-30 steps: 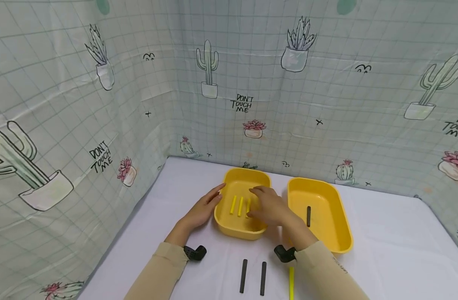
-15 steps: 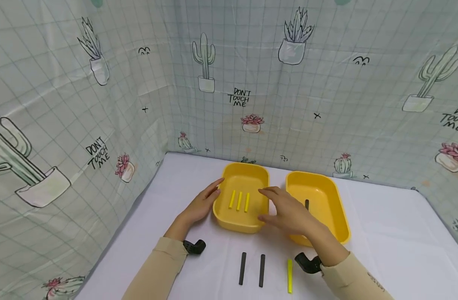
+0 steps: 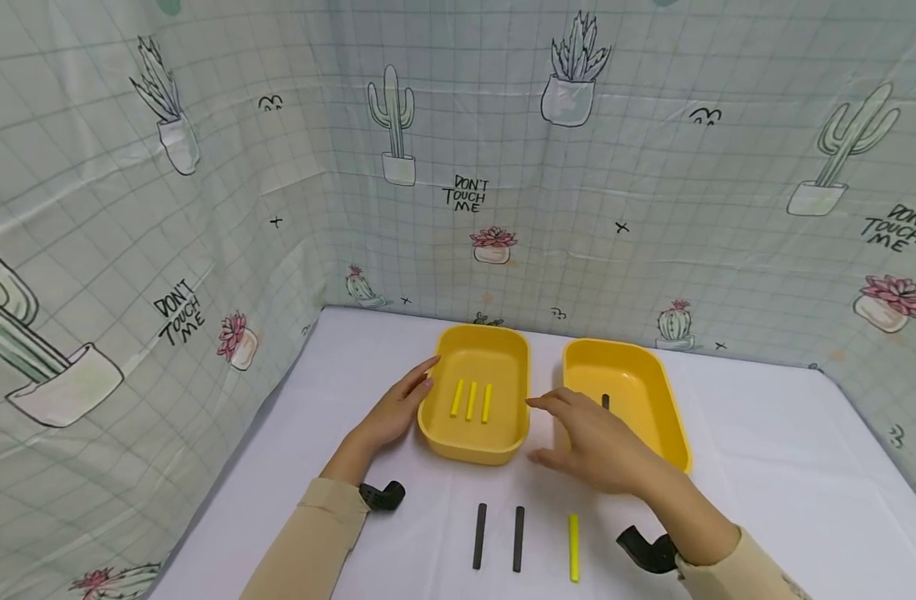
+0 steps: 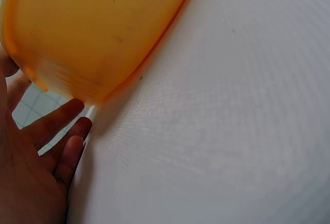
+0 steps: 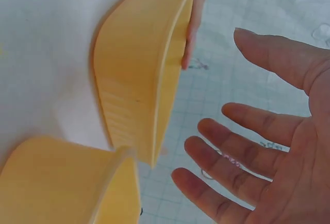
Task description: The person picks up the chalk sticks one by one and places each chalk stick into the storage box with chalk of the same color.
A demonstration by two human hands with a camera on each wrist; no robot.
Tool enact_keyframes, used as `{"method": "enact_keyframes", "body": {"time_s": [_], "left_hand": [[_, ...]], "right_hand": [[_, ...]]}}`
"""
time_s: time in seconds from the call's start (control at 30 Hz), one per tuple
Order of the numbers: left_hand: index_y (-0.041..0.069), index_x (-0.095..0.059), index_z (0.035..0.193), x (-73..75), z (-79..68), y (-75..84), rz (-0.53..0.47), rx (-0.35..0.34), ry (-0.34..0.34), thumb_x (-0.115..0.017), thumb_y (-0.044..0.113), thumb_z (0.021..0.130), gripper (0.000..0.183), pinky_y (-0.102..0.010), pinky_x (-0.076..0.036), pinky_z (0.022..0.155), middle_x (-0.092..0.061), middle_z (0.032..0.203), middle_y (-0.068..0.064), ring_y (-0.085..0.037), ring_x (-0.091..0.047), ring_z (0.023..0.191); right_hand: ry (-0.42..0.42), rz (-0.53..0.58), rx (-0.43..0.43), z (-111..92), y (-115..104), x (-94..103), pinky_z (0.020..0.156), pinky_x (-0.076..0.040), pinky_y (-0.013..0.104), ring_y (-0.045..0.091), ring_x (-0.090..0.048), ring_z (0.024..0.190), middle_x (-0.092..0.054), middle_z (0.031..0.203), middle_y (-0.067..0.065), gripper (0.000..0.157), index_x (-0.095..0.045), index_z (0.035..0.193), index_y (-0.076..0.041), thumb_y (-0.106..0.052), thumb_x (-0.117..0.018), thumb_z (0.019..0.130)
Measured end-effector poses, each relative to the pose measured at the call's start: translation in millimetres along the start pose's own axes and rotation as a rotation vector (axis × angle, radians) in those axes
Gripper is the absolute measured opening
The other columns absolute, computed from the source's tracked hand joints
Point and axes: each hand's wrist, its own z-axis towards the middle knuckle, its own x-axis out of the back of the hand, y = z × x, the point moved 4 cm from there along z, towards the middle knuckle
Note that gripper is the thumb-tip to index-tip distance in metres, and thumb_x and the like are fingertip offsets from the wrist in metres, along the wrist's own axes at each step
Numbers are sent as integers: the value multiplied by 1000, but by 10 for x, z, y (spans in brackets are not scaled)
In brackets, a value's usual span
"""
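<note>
In the head view a yellow tray [image 3: 495, 362] stands on the left, with three short yellow sticks [image 3: 470, 402] lying side by side in it. My left hand [image 3: 392, 414] rests along its left wall; in the left wrist view the fingertips [image 4: 76, 104] are at the tray's side. My right hand [image 3: 596, 437], fingers spread and palm bare, hovers between this tray and a second yellow tray [image 3: 663, 392]. Inside the second tray lies a dark stick [image 3: 605, 402], partly hidden behind the right hand. The right wrist view shows that hand [image 5: 273, 147] apart from both trays.
On the white table [image 3: 758, 467], in front of the trays, lie two dark grey sticks [image 3: 479, 536] [image 3: 518, 538] and one yellow stick [image 3: 573, 547]. A patterned cloth [image 3: 578, 183] hangs behind and along the left side.
My right hand has moved out of the left tray toward the right, leaving the three yellow sticks in full view. The left hand stays at the tray's side. The head view has shifted slightly.
</note>
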Motion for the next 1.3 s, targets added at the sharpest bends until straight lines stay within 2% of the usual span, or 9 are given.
{"method": "enact_keyframes", "body": {"time_s": [0.13,0.3,0.53,0.87,1.13,1.3], "left_hand": [[52,-39,155,0,-17,3,6,11,4,-42,48,111,45,-61,-21,128,-34,169,3,-29,-30,158],[51,-39,155,-2,-7,3,13,1,10,-42,48,110,45,-60,-22,128,-35,169,4,-29,-31,157],[53,-39,154,4,-11,1,16,18,11,-42,47,110,44,-60,-21,128,-34,169,6,-28,-30,158],[52,-39,155,0,-20,27,19,9,12,-42,46,111,45,-61,-21,128,-34,170,4,-29,-30,158],[51,-38,156,6,-31,37,24,6,10,-42,46,111,45,-61,-20,128,-33,170,3,-30,-30,158],[50,-39,156,7,-38,42,18,-3,9,-42,45,111,45,-61,-20,129,-33,170,4,-30,-29,158]], "right_hand": [[-11,13,-19,-94,1,14,103,-55,49,22,-64,119,-62,140,3,62,-62,140,-16,-41,-83,87],[-16,8,-20,-180,18,15,93,-58,40,14,-64,106,-65,125,-5,60,-63,138,-18,-41,-83,87],[-26,15,-24,-284,67,-21,90,-59,36,13,-66,108,-64,124,-11,53,-65,132,-21,-42,-82,87],[-98,101,-94,-418,121,-82,89,-59,33,12,-65,108,-66,123,-10,54,-66,130,-24,-50,-83,85],[-120,116,-78,-514,140,-180,83,-57,25,12,-64,102,-67,117,-12,55,-67,129,-21,-48,-84,84],[-133,104,-64,-578,171,-263,80,-57,25,11,-65,101,-67,117,-12,57,-67,129,-20,-50,-84,83]]}}
